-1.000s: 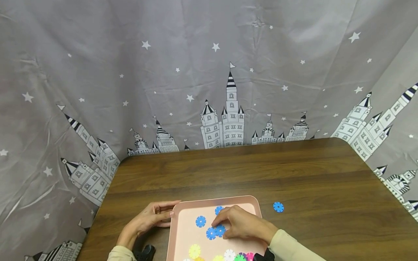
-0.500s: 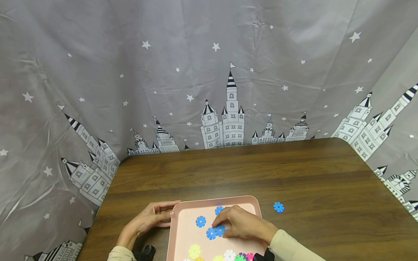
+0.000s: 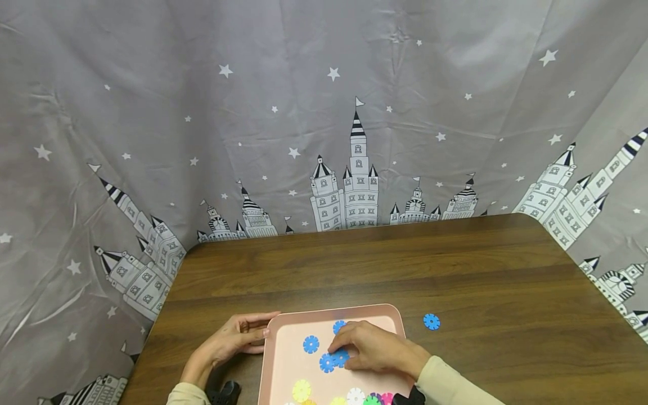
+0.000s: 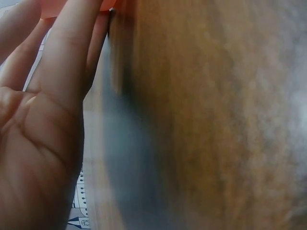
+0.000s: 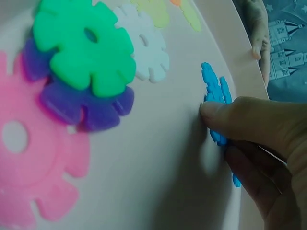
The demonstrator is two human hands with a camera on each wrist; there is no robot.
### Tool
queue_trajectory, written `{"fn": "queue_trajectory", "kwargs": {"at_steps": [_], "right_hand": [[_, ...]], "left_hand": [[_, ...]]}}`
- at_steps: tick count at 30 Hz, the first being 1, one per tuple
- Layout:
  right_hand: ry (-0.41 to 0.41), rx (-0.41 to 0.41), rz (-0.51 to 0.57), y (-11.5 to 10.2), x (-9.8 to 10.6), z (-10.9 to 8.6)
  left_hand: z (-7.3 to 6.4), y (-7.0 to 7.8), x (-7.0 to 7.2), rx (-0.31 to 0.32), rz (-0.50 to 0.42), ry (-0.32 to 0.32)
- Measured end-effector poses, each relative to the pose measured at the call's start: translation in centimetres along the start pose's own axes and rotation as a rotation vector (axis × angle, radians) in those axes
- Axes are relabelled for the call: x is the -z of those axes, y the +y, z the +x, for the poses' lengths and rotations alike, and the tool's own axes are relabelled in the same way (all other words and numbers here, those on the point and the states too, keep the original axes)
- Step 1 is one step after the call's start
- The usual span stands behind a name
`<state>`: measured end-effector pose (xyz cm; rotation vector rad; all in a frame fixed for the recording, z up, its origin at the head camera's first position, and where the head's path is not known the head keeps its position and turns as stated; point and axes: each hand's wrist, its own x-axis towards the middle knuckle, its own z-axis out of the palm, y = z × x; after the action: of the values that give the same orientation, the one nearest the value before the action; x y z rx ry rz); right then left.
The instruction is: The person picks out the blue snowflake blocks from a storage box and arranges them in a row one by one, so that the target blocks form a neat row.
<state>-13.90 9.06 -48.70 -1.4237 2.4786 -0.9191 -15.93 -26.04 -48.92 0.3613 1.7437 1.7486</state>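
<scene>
right hand (image 3: 374,350): fingers pinch a blue disc (image 3: 340,360) inside the pink tray (image 3: 282,365) | we judge its thinness suits pinching | left hand (image 3: 234,338): fingers unclenched against the tray's side, seemingly steadying it

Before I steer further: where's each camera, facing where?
Head: worn on head, facing forward and down at table; left hand, right hand show.
Left wrist: worn there, facing table, sliver of tray; left hand shows.
Right wrist: worn there, facing blue discs in the tray; both hands show.
Head and right-wrist views share hands, tray and blue discs.
</scene>
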Motion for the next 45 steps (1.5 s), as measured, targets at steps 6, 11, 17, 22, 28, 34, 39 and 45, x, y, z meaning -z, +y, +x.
{"fn": "queue_trajectory", "kwargs": {"at_steps": [6,11,17,22,28,34,39,45], "right_hand": [[0.015,0.003,0.008,0.09,-0.07,-0.02],[0.027,0.007,0.026,0.11,-0.10,0.00],[0.026,0.004,0.055,0.10,-0.11,0.05],[0.014,-0.006,0.051,0.08,-0.08,0.09],[0.008,-0.017,0.044,0.08,-0.13,0.07],[0.000,-0.026,0.063,0.08,-0.19,0.09],[-0.007,-0.036,0.059,0.01,-0.13,0.09],[-0.001,-0.060,0.054,-0.06,-0.13,0.03]], "left_hand": [[0.03,-0.03,0.00,0.005,-0.011,0.008],[-0.09,0.03,-0.05,-0.022,-0.012,-0.011],[-0.09,0.12,-0.05,-0.021,-0.005,-0.013],[-0.06,0.12,-0.05,-0.012,0.003,-0.006],[-0.10,0.04,-0.01,-0.024,0.008,-0.015],[-0.14,0.11,-0.04,-0.009,0.007,0.000],[-0.09,0.05,0.00,-0.009,0.000,-0.003],[-0.05,-0.04,0.06,-0.020,-0.010,-0.011]]}}
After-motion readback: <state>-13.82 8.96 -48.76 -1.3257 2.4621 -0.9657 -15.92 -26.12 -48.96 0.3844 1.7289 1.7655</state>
